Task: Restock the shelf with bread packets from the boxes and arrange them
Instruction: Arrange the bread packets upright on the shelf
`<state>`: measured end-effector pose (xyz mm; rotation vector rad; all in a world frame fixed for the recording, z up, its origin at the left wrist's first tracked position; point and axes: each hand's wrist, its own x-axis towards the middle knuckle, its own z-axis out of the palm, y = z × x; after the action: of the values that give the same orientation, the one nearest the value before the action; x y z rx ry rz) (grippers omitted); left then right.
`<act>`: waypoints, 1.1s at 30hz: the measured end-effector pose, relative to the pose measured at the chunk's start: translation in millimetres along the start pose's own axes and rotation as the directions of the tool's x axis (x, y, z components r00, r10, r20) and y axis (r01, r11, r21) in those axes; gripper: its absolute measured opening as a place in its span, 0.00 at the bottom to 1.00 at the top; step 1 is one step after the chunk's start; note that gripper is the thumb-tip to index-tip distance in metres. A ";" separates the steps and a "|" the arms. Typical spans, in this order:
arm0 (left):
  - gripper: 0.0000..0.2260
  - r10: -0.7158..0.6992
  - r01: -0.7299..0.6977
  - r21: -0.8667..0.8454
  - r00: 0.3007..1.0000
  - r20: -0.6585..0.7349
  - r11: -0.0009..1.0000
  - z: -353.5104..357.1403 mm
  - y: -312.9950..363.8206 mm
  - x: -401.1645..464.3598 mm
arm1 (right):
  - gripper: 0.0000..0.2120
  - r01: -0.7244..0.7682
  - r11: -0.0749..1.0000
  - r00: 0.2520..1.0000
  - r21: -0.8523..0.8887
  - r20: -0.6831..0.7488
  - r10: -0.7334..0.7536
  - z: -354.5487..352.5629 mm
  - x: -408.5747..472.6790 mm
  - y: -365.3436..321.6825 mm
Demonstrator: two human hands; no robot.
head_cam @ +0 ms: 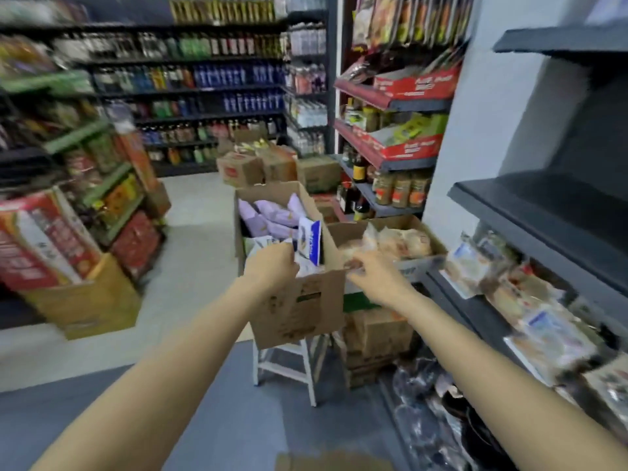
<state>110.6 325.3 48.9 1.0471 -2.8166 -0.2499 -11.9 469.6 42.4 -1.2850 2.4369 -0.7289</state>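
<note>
Hands reach over two open cardboard boxes near frame centre. Left hand [270,266] curls its fingers round a white-and-blue bread packet [307,244] inside the tall box [299,300], which also holds purple packets [268,215] toward 12 o'clock. Right hand [372,271] is over the edge of the second box [404,222] at 3 o'clock, which holds pale buns [402,244]; blur hides whether it grips anything. Shelf [482,311] at 4 o'clock carries more bread packets [543,331]. Stool [289,368] stands beneath the tall box.
</note>
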 end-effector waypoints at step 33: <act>0.10 0.037 0.013 -0.413 0.993 0.111 0.911 80.0 -176.8 279.9 | 0.20 -0.025 0.832 0.976 0.555 -0.167 0.140 140.8 322.2 -25.1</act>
<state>-1.5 18.4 -47.4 0.9393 -2.6837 -0.8895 -108.7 148.8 -66.9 -0.9002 2.1522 -1.4662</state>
